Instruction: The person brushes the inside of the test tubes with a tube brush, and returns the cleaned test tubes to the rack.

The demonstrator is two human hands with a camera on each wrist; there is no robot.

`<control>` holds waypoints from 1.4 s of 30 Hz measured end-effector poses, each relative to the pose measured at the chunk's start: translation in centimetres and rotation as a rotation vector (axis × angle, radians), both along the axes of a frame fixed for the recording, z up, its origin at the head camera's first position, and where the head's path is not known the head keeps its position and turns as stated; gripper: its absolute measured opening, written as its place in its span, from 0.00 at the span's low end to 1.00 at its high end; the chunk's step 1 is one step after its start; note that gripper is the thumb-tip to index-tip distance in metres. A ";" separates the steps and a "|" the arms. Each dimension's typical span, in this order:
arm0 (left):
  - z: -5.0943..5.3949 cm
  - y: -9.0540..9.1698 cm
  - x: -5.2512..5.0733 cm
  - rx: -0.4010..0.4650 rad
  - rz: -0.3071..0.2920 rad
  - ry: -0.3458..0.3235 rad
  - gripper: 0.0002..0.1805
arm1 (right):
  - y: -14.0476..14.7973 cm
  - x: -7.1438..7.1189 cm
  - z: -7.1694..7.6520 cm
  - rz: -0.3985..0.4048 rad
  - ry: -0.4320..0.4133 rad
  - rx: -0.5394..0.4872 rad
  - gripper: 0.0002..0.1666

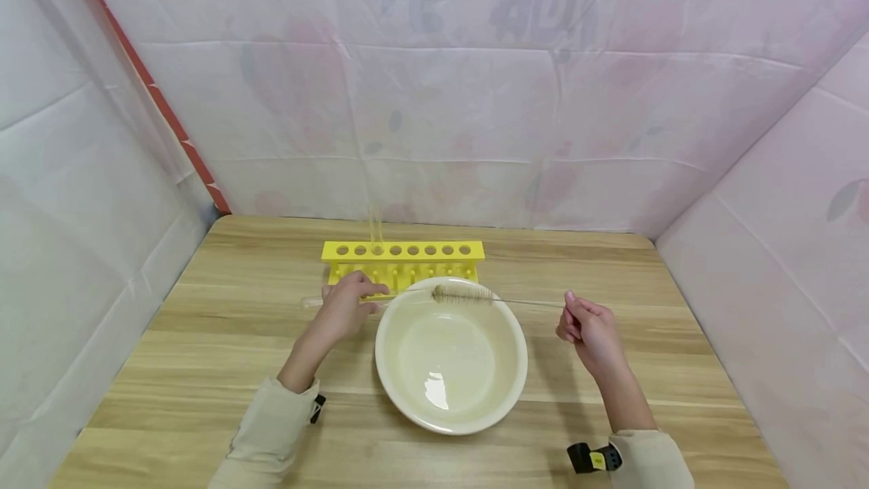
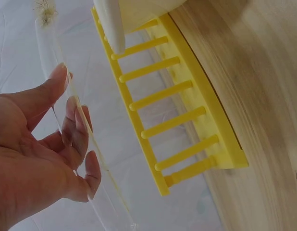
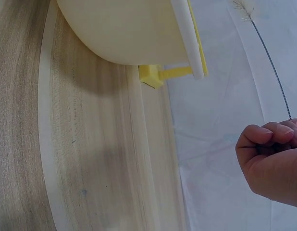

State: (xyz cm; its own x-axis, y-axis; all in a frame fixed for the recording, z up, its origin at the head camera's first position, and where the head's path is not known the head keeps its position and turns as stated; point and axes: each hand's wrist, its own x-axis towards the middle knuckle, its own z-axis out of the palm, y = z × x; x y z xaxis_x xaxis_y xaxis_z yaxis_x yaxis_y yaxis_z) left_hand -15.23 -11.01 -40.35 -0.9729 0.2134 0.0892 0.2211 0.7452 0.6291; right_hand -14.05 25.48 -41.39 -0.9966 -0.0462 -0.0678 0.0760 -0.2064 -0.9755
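In the head view my left hand point(image 1: 344, 308) pinches a clear glass tube point(image 1: 311, 302) held level, its mouth toward the right. The left wrist view shows thumb and fingers point(image 2: 52, 139) round the tube point(image 2: 103, 192), with brush bristles point(image 2: 46, 13) at its mouth. My right hand point(image 1: 592, 329) grips the wire handle point(image 1: 532, 302) of a brush whose bristles point(image 1: 465, 293) lie above the far rim of a cream basin point(image 1: 451, 429). In the right wrist view the curled right hand point(image 3: 273, 156) holds the twisted wire point(image 3: 273, 65).
Behind the basin stands a yellow test tube rack point(image 1: 403, 250) with one clear tube point(image 1: 376, 229) upright in it. The basin holds clear liquid. Patterned white sheets point(image 1: 448, 104) hang behind and on both sides of the wooden table point(image 1: 577, 398).
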 end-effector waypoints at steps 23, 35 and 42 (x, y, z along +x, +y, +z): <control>0.3 0.8 0.0 0.000 -0.013 -0.009 0.13 | -0.7 -0.8 0.7 0.077 -0.021 0.131 0.25; 1.8 0.3 -0.1 0.025 -0.029 0.039 0.13 | 0.4 -2.3 2.6 0.160 0.132 0.458 0.26; 1.7 0.1 -0.3 0.025 -0.039 0.072 0.14 | 0.4 -2.3 3.0 0.162 0.145 0.492 0.24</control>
